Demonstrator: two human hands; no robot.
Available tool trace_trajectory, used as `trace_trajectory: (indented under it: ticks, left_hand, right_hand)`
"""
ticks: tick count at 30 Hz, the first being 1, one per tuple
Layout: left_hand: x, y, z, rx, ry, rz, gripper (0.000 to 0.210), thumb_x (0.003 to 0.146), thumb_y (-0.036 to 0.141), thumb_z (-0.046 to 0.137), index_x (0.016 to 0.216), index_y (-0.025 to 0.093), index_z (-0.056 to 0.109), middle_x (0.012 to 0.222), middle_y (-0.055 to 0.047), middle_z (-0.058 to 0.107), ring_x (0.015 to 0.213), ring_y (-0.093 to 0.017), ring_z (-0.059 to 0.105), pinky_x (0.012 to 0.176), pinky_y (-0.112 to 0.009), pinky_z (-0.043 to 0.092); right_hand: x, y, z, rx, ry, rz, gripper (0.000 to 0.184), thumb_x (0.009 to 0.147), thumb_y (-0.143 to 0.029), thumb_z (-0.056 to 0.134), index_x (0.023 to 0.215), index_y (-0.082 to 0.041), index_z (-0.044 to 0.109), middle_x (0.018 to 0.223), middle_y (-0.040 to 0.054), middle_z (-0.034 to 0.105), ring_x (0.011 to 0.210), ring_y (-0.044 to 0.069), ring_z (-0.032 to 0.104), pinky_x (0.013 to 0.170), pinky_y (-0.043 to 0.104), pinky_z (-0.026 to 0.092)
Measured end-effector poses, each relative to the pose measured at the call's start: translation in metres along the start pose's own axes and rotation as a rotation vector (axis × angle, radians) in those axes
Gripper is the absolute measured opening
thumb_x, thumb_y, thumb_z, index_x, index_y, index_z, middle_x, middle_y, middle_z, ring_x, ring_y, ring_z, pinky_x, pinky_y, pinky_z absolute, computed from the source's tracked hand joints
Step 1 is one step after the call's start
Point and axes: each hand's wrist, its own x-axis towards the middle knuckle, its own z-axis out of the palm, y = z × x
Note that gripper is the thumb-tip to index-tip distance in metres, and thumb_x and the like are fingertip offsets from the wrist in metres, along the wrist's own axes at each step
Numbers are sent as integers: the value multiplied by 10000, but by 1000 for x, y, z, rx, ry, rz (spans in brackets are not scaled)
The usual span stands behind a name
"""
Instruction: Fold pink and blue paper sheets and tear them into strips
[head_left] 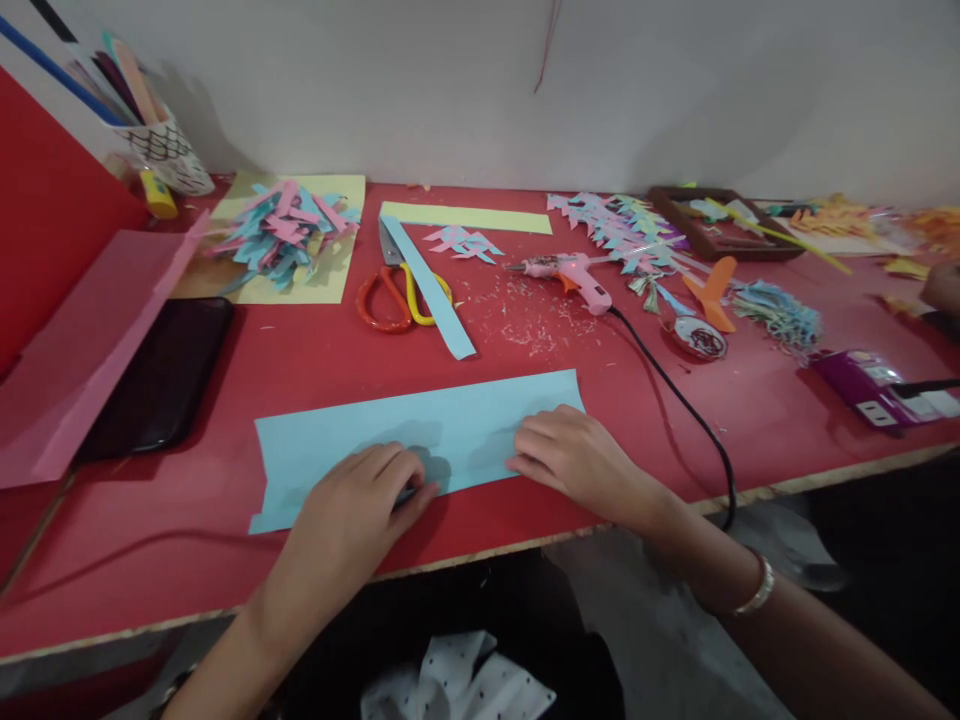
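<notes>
A wide strip of light blue paper (pixel 465 410) lies flat on the red table near its front edge. My left hand (pixel 371 490) rests over the paper's lower edge, its fingers curled and the thumb just below them. Farther right, my right hand (pixel 566 450) is closed at the same edge, near the paper's right end, with the fingers bent together. The fingertips of both hands are partly hidden. Beyond the paper are scissors (pixel 405 295) with red and yellow handles, a narrow blue paper strip (pixel 431 290) lying across them.
Behind are a pile of cut paper pieces (pixel 281 235), a yellow strip (pixel 472 217) and a pink glue gun (pixel 574 275) whose cord runs over the front edge. A phone (pixel 161 375) lies left; a purple power strip (pixel 870 390) and another person's hand (pixel 941 287) are right.
</notes>
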Motion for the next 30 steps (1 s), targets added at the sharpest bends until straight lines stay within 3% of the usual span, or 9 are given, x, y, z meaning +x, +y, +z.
trace_trajectory:
  ticks: [12, 17, 24, 27, 30]
  left_hand:
    - [-26, -40, -14, -9, 51, -2, 380, 842, 414, 294, 588, 206, 485, 514, 34, 518, 444, -103, 480, 456, -221, 357]
    - [-40, -57, -21, -93, -2, -29, 318, 806, 416, 391, 575, 214, 474, 503, 49, 500, 451, -92, 473, 484, -208, 379]
    - [-51, -58, -27, -80, 48, -134, 305, 778, 435, 428, 585, 211, 504, 576, 37, 537, 544, -107, 521, 579, -246, 406]
    - [-49, -57, -26, -91, 106, -141, 339, 782, 451, 392, 569, 216, 510, 554, 41, 536, 521, -104, 521, 559, -246, 407]
    - [-50, -58, -27, -60, 86, -150, 362, 780, 458, 385, 539, 205, 477, 519, 45, 500, 486, -94, 487, 524, -235, 399]
  right_hand:
    - [-1, 1, 2, 54, -20, 19, 378, 893, -346, 320, 621, -163, 509, 599, 5, 510, 572, 115, 417, 579, 238, 249]
    - [-1, 2, 2, 59, -24, 26, 370, 890, -348, 326, 620, -164, 500, 605, 8, 512, 585, 119, 421, 577, 236, 248]
    - [-1, 3, 4, 59, -20, 11, 368, 892, -340, 317, 614, -168, 486, 593, 5, 501, 577, 117, 416, 577, 231, 246]
    - [-1, 4, 4, 62, -20, 5, 365, 893, -336, 316, 616, -167, 484, 597, 5, 506, 579, 117, 418, 578, 231, 247]
    - [0, 3, 3, 61, -21, 1, 360, 892, -336, 319, 620, -167, 484, 600, 4, 508, 576, 117, 417, 576, 232, 247]
